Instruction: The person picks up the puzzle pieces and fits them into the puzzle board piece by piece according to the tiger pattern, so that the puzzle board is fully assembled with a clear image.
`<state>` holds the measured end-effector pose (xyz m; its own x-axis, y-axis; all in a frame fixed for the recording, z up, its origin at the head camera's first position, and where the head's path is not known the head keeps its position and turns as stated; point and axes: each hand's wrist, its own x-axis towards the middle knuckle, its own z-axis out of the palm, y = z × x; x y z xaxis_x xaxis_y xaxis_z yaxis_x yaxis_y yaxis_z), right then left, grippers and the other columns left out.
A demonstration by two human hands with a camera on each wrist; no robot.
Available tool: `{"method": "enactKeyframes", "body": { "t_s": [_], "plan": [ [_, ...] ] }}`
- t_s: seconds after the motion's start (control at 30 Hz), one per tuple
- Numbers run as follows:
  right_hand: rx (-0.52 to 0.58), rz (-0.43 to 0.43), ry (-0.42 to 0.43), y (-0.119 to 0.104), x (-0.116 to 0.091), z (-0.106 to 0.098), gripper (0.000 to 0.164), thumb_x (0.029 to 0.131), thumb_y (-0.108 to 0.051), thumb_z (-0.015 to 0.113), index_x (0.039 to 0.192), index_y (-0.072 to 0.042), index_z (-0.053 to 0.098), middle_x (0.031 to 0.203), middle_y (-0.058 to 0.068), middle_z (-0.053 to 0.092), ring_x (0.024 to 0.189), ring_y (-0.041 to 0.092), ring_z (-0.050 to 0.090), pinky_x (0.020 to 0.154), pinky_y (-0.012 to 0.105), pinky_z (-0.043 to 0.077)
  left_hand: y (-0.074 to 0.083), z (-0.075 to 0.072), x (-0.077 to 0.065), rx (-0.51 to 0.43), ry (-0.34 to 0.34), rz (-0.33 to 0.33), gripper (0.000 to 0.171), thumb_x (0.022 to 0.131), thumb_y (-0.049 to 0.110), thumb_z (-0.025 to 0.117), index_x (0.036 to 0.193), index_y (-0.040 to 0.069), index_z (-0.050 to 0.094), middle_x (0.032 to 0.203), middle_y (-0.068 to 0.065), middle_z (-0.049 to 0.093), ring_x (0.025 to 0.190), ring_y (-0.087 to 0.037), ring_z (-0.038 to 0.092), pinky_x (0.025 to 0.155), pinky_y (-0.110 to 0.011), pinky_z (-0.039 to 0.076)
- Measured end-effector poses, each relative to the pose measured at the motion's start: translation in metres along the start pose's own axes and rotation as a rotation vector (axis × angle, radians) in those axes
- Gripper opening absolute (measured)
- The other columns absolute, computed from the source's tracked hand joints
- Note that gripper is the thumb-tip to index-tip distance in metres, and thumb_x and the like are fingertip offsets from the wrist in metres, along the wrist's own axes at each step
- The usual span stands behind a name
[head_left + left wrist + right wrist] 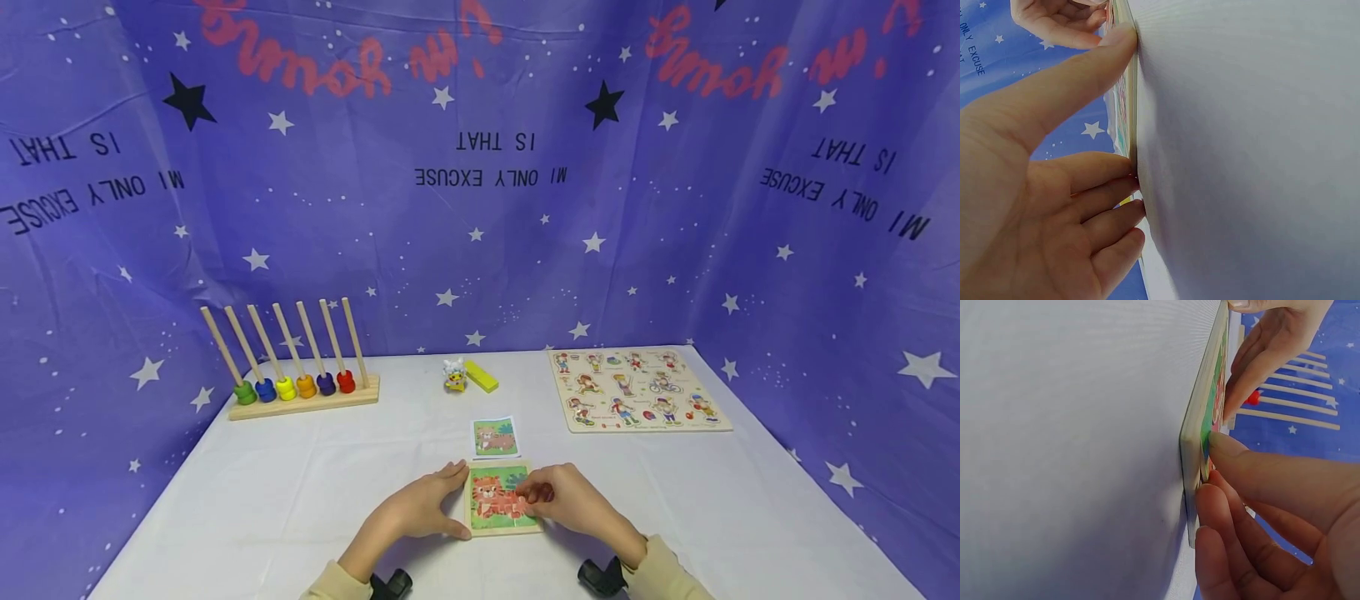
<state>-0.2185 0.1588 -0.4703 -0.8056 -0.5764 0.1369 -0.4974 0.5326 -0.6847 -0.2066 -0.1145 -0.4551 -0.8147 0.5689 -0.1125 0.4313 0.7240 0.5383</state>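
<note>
A square wooden puzzle board [504, 532] with a red tiger picture lies flat on the table. My left hand [423, 502] rests along its left edge, thumb by the near corner and fairly straight fingers by the far one. At the board's right side, my right hand [572, 498] pinches a puzzle piece [1205, 467] between thumb and fingers. In the right wrist view that piece is tilted up at the board's edge; the fingers hide much of it. Just beyond the board lies a picture card [495, 437] with a matching tiger.
A wooden peg stand [303, 407] with coloured rings is at the back left. Near the back middle are a small figurine [454, 377] and a yellow block [482, 377]. A larger wooden puzzle [637, 392] with children figures lies at the right. A purple cloth hangs around the table.
</note>
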Motion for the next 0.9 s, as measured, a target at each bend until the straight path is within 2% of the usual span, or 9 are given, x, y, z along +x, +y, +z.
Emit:
{"method": "enactKeyframes", "body": {
  "t_s": [0.17, 0.47, 0.9],
  "plan": [
    [0.034, 0.000, -0.006, 0.0003, -0.0004, -0.0001, 0.020, 0.077, -0.001, 0.079, 0.093, -0.009, 0.071, 0.076, -0.005, 0.065, 0.067, 0.003, 0.057, 0.058, 0.021, 0.049, -0.0001, -0.0002, -0.0009, -0.003, -0.002, 0.000, 0.095, 0.073, 0.043, 0.080, 0.144, -0.004, 0.039, 0.152, -0.018, 0.033, 0.139, -0.037, 0.030, 0.111, -0.051, 0.028],
    [-0.017, 0.019, -0.006, 0.0025, 0.0005, -0.0016, 0.015, 0.076, -0.010, 0.082, 0.087, -0.012, 0.072, 0.077, -0.007, 0.063, 0.067, 0.003, 0.053, 0.059, 0.021, 0.047, 0.0000, 0.0002, -0.0020, 0.001, -0.001, 0.005, 0.095, 0.073, 0.044, 0.079, 0.144, -0.005, 0.039, 0.152, -0.018, 0.033, 0.139, -0.037, 0.030, 0.111, -0.051, 0.028],
    [-0.042, 0.059, -0.007, 0.0004, 0.0008, -0.0010, 0.013, 0.075, -0.010, 0.082, 0.086, -0.013, 0.075, 0.073, -0.008, 0.059, 0.063, 0.002, 0.047, 0.056, 0.021, 0.042, -0.0017, 0.0014, 0.0006, 0.011, -0.005, 0.001, 0.095, 0.073, 0.044, 0.080, 0.144, -0.004, 0.039, 0.152, -0.017, 0.033, 0.139, -0.036, 0.030, 0.111, -0.050, 0.029]
  ]
}}
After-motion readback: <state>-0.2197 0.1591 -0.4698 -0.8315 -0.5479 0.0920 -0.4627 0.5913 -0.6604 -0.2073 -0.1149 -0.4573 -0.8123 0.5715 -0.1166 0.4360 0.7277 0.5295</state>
